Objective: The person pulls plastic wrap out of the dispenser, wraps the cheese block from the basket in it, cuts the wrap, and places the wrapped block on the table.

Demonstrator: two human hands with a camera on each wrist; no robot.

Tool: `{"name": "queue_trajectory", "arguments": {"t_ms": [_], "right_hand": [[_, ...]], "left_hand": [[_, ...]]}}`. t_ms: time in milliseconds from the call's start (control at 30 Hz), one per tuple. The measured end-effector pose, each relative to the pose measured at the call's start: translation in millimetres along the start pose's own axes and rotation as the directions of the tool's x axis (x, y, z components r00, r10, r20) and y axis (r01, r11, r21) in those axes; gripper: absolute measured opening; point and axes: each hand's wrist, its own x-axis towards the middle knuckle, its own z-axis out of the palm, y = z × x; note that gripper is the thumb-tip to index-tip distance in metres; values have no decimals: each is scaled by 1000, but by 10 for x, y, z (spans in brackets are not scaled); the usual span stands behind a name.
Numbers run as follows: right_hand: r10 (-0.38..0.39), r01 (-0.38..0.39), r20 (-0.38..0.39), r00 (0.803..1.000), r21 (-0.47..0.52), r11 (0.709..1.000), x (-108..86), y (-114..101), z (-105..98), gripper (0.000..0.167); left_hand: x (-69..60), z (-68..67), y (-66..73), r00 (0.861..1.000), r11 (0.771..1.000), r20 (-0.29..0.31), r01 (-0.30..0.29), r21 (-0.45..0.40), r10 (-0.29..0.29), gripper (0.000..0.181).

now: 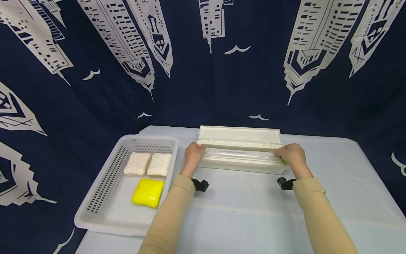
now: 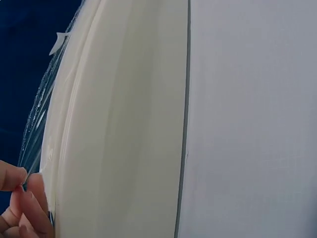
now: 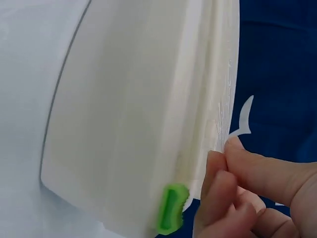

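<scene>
A long cream dispenser box (image 1: 241, 165) with its hinged lid (image 1: 239, 134) raised stands toward the back of the table. Clear plastic wrap (image 1: 238, 153) stretches across its front opening. At the box's left end my left hand (image 1: 194, 155) pinches one corner of the wrap between thumb and fingertip; in the left wrist view the film (image 2: 37, 124) gathers into that pinch. My right hand (image 1: 292, 156) pinches the opposite corner at the right end. Below it, a green slide cutter (image 3: 173, 208) sits on the box's edge, apart from the fingers.
Left of the box, a white perforated basket (image 1: 95, 211) holds two pale speckled bread-like slices (image 1: 137, 164) and a glossy yellow block (image 1: 148, 192). A white cloth covers the table (image 1: 247, 218). Behind hangs a dark blue curtain (image 1: 196, 91) with a building print.
</scene>
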Motion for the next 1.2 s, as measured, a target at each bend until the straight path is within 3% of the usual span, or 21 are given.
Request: {"name": "queue_trajectory", "arguments": {"t_ms": [133,267,333,400,500,567,733,900,1033,1200], "right_hand": [[8,-9,21,1000,49,999,4,-22,-33,25],[48,-54,32,998,233,971,-17,-8,6,31],[79,-88,38,996,359,929,-28,-7,36,31],[105,-111,39,994,482,869,-37,-14,59,28],[113,-100,20,993,625,774,-59,-43,72,21],[105,-76,-1,994,682,728,-81,-65,56,15],[97,-23,-54,994,757,653,-144,-117,-38,11],[79,65,-130,988,829,556,-202,-211,-133,10],[60,140,-198,978,848,511,-256,-287,-215,11],[32,237,-280,959,862,448,-281,-394,-316,14]], "left_hand": [[11,0,22,1000,999,-12,-5,-50,4,14],[8,13,43,999,989,-48,-27,-143,20,12],[-3,17,53,996,981,-77,-59,-185,45,13],[-17,20,60,991,972,-108,-95,-214,73,13],[-31,20,64,980,959,-160,-151,-239,115,12],[-38,14,63,972,950,-196,-178,-257,129,12],[-43,-37,81,954,921,-256,-233,-313,154,12],[-41,-156,170,938,889,-280,-296,-349,203,14],[-40,-283,290,925,864,-292,-343,-368,243,15],[-29,-416,428,910,854,-318,-375,-360,266,18]]}}
